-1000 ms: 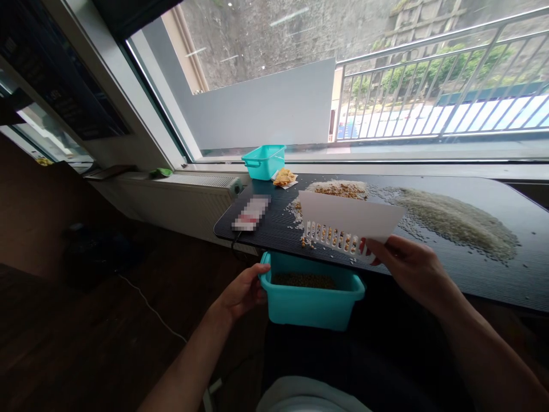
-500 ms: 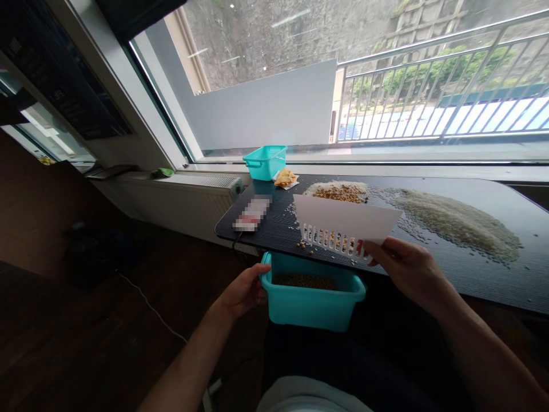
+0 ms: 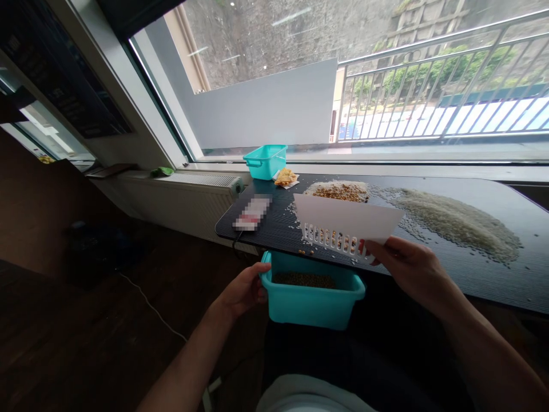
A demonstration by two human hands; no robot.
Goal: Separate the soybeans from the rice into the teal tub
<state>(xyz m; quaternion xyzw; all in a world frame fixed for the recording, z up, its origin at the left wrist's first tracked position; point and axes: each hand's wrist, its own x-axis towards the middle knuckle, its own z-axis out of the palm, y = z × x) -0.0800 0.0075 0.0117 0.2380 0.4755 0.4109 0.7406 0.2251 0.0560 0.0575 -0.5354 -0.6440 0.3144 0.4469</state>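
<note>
My left hand (image 3: 246,290) grips the left end of a turquoise plastic bin (image 3: 309,308), its thumb over the rim. Dark brownish grains (image 3: 305,280) cover the bin's floor, and the bin is just below the table's front edge. In my right hand (image 3: 401,263) is a white slotted plastic scraper (image 3: 347,220), pinched at its right end. The slotted edge points down over the table edge, above the bin. Behind the scraper lies a heap of yellow-brown kernels mixed with white grains (image 3: 338,190), partly hidden by it. A few loose kernels (image 3: 302,252) sit near the edge.
A long pile of pale rice-like grains (image 3: 463,223) covers the right of the black table (image 3: 450,280). At the back left are a second turquoise bin (image 3: 266,163) and a yellowish food-like piece (image 3: 286,178) on paper. A blurred-out phone-like object (image 3: 253,213) with a cable lies left.
The scraper has shifted very slightly to the right, and fewer loose kernels show by its lower left corner. The bin and my left hand hold nearly still.
</note>
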